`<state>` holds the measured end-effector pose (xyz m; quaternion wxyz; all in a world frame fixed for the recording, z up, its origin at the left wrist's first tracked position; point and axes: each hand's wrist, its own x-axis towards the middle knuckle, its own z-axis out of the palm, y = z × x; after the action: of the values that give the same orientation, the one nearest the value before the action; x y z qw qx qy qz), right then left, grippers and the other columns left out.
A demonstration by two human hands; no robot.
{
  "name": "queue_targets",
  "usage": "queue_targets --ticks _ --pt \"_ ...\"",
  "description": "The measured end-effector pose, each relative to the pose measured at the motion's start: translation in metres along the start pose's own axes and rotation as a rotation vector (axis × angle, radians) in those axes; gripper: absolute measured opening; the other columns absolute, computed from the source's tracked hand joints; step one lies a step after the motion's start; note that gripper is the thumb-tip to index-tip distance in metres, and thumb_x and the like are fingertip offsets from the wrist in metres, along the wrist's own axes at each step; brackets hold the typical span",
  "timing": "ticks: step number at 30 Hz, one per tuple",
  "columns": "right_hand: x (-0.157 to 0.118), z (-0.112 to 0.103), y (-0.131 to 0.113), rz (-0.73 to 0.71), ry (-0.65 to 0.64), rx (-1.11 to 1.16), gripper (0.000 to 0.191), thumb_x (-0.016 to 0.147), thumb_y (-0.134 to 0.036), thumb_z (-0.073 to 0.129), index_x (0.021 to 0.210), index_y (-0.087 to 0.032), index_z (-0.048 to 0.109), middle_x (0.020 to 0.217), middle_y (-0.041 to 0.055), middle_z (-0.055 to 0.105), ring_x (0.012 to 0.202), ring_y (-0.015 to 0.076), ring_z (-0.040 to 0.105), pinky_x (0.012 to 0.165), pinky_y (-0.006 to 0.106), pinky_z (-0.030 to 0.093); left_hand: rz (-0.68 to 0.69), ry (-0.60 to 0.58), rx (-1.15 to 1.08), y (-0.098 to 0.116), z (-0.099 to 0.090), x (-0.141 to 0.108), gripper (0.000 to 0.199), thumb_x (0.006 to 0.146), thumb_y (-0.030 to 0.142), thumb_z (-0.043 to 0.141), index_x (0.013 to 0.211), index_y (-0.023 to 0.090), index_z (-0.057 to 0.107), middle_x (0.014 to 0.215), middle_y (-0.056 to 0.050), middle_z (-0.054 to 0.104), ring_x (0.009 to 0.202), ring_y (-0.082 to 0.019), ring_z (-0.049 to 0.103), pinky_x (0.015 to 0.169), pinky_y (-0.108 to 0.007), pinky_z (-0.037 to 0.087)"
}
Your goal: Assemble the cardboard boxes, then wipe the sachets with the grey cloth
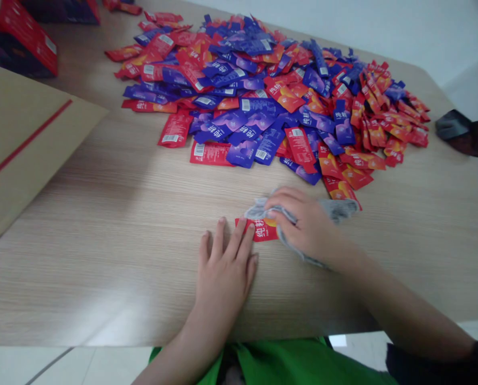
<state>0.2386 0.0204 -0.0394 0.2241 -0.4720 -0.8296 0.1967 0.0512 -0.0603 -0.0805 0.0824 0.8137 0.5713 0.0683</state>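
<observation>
A red packet (265,230) with white lettering and a yellow-orange print lies flat on the table in front of me. My left hand (225,262) is open, its fingers stretched out and the tips resting on the packet's left end. In my right hand (303,220) a crumpled grey cloth (339,209) is gripped, pressed down over the packet's right part and hiding it. Just beyond the cloth, another red packet (338,191) lies at the near edge of a big heap of red and purple packets (247,101).
The wooden table (143,278) has a cardboard box (30,144) with a red stripe at its left. Red and dark blue boxes (22,43) stand at the far left. A dark, shiny object (463,133) lies at the right, its kind unclear. A white wall rises behind.
</observation>
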Motion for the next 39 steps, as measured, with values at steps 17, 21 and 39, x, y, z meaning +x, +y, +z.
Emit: queue_targets --ticks 17,21,39 --pt "-0.047 -0.014 0.054 0.193 0.017 -0.079 0.018 0.085 -0.010 0.052 0.083 -0.020 0.067 0.091 0.0055 0.067 0.090 0.0217 0.061 0.084 0.037 0.048 0.013 0.007 0.030 0.001 0.001 -0.001 0.048 0.098 0.041 0.039 0.146 0.032 0.045 0.157 0.003 0.038 0.143 -0.038 0.032 0.110 -0.061 0.033" --pt "-0.041 -0.027 0.043 0.227 0.109 -0.123 0.016 0.086 -0.014 0.053 0.087 -0.022 0.067 0.094 0.0053 0.067 0.091 0.0226 0.063 0.083 0.039 0.049 0.068 0.001 0.027 -0.001 0.003 -0.004 0.050 0.096 0.046 0.045 0.146 0.041 0.043 0.158 0.001 0.037 0.144 -0.044 0.028 0.109 -0.064 0.031" --pt "-0.056 -0.003 0.051 0.206 0.109 -0.070 0.014 0.084 -0.010 0.056 0.082 -0.020 0.065 0.089 0.0047 0.067 0.088 0.0216 0.062 0.081 0.037 0.048 0.043 -0.012 0.019 0.003 -0.002 -0.001 0.049 0.091 0.044 0.057 0.139 0.049 0.048 0.153 -0.004 0.044 0.141 -0.047 0.032 0.108 -0.068 0.032"
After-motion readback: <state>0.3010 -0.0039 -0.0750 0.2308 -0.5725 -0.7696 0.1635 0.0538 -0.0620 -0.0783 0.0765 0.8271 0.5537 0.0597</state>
